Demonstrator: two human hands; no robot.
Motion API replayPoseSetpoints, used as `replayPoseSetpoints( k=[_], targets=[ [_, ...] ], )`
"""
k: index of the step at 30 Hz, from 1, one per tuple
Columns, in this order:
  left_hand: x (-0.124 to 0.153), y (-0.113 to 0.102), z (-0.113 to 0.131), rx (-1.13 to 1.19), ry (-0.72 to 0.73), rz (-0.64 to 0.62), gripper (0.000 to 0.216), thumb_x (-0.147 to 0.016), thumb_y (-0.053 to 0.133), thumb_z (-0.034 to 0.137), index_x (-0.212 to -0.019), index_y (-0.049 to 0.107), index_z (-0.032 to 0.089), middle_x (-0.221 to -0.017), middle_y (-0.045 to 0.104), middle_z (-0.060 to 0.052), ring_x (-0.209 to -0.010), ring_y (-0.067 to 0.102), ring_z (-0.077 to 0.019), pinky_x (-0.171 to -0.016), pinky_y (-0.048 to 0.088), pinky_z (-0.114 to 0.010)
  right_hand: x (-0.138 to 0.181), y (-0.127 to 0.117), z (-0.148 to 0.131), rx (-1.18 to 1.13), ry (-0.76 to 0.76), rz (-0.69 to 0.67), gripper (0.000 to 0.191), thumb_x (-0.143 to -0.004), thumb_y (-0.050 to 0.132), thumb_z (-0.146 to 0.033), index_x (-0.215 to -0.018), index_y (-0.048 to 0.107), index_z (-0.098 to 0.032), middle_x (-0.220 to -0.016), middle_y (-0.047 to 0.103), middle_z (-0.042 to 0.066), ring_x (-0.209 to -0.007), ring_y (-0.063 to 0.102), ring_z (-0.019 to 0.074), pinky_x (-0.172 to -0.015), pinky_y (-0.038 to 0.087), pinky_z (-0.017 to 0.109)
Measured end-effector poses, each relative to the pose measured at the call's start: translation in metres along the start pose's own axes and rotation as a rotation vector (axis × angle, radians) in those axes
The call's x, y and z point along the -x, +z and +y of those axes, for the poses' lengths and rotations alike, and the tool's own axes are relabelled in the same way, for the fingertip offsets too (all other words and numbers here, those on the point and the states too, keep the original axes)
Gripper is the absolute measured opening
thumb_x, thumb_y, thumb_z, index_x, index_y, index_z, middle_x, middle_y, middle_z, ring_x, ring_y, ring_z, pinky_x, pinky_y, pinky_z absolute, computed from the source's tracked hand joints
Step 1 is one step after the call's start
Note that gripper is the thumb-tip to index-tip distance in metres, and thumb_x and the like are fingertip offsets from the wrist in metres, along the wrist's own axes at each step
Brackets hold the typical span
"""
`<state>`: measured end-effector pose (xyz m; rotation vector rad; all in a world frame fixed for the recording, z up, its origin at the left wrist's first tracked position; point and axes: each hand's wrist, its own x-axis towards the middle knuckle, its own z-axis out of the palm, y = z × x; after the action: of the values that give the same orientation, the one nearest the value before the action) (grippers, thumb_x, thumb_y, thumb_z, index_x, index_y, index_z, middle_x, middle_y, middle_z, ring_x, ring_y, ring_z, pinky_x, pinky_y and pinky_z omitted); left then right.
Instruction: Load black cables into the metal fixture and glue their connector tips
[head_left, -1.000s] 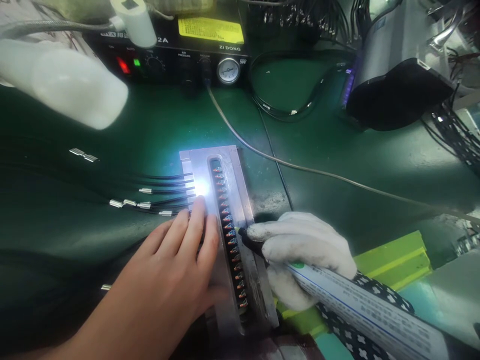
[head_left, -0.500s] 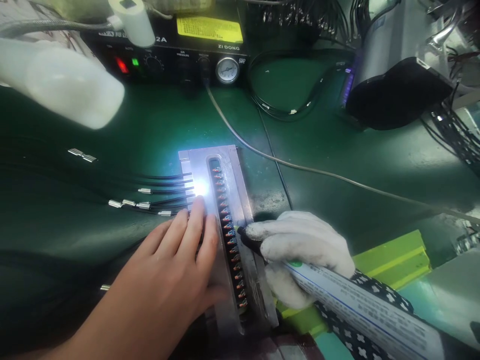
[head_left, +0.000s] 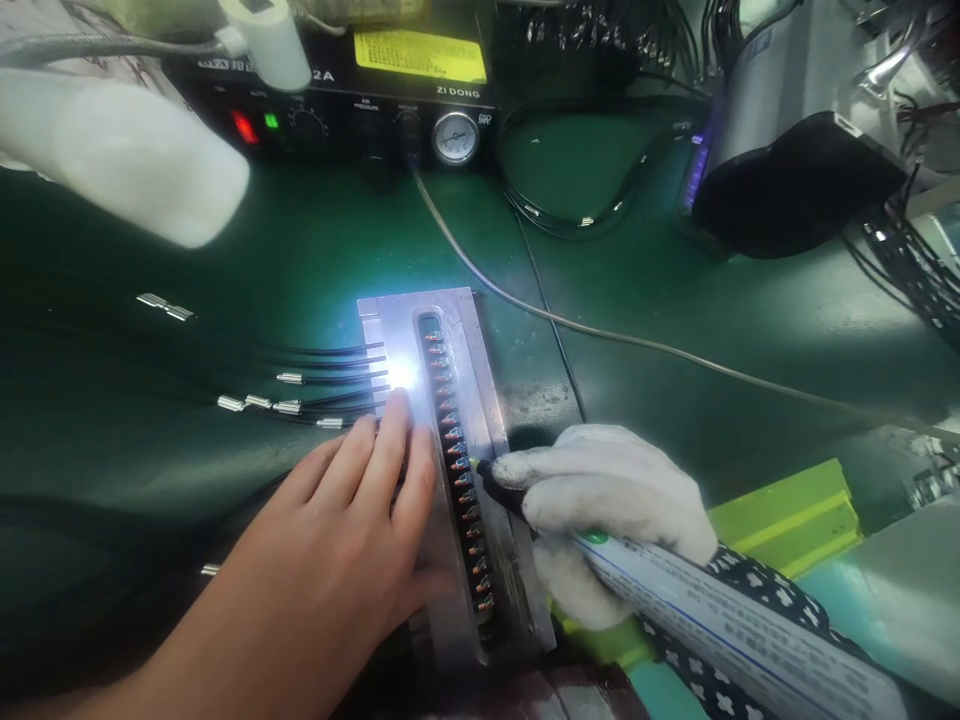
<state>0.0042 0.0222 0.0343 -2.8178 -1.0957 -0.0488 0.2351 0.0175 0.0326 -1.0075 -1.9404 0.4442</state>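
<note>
A long metal fixture [head_left: 480, 370] lies on the green mat, with a slot holding a row of small orange-tipped terminals [head_left: 459, 470]. My bare left hand [head_left: 352, 530] lies flat on the fixture's left side, fingers stretched over black wires [head_left: 330, 380] that enter it. My right hand [head_left: 600, 500], in a white glove, grips a dispensing syringe [head_left: 720, 620] whose dark tip [head_left: 486, 470] touches the terminal row about midway along.
A black dispenser controller [head_left: 390, 95] with a pressure gauge stands at the back. A white lamp head [head_left: 127, 160] hangs at the upper left. A hose [head_left: 637, 345] crosses the mat. A grey and black machine [head_left: 795, 150] is at the right, yellow-green blocks [head_left: 787, 510] near it.
The syringe tip and my gloved right hand have crept slightly up along the terminal row. My left hand stays flat in place.
</note>
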Motion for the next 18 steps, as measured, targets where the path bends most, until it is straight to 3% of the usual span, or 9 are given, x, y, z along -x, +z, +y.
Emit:
replayPoseSetpoints(
  k=[6,9,15,18],
  targets=[
    [-0.003,-0.004,-0.001,-0.002,0.027,0.021,0.068,-0.101,0.036,0.054,-0.133,0.056,-0.003,-0.138,0.061,-0.03,-0.123,0.06,-0.0406,-0.102,0.042,-0.05,-0.003,0.006,-0.005,0.027,0.044,0.059,0.013,-0.078,0.058,-0.01,-0.083,0.061,-0.022,-0.092,0.079,0.002,-0.069,0.075,0.0156,-0.064,0.057,0.029],
    [-0.001,-0.003,-0.001,-0.016,0.044,-0.02,0.073,-0.1,0.037,0.055,-0.139,0.05,-0.006,-0.142,0.056,-0.032,-0.126,0.057,-0.0421,-0.104,0.042,-0.051,-0.002,0.005,-0.007,0.025,0.004,0.083,0.009,-0.081,0.059,-0.015,-0.085,0.062,-0.023,-0.092,0.079,0.001,-0.069,0.075,0.016,-0.062,0.058,0.029],
    [0.032,0.003,0.025,0.115,0.062,0.031,0.068,-0.104,0.018,0.041,-0.153,0.026,-0.005,-0.152,0.044,-0.032,-0.133,0.05,-0.0442,-0.11,0.034,-0.057,0.006,-0.004,-0.018,0.038,0.107,0.079,0.01,-0.086,0.059,-0.014,-0.085,0.064,-0.023,-0.099,0.08,0.004,-0.076,0.075,0.0194,-0.072,0.061,0.036],
    [0.045,0.003,0.034,0.179,0.083,0.052,0.063,-0.103,0.02,0.035,-0.15,0.032,-0.004,-0.15,0.046,-0.033,-0.133,0.05,-0.0424,-0.112,0.032,-0.055,0.009,0.0,-0.017,0.035,0.084,0.091,0.008,-0.084,0.06,-0.015,-0.086,0.064,-0.021,-0.097,0.08,0.004,-0.072,0.075,0.0182,-0.068,0.059,0.033]
  ],
)
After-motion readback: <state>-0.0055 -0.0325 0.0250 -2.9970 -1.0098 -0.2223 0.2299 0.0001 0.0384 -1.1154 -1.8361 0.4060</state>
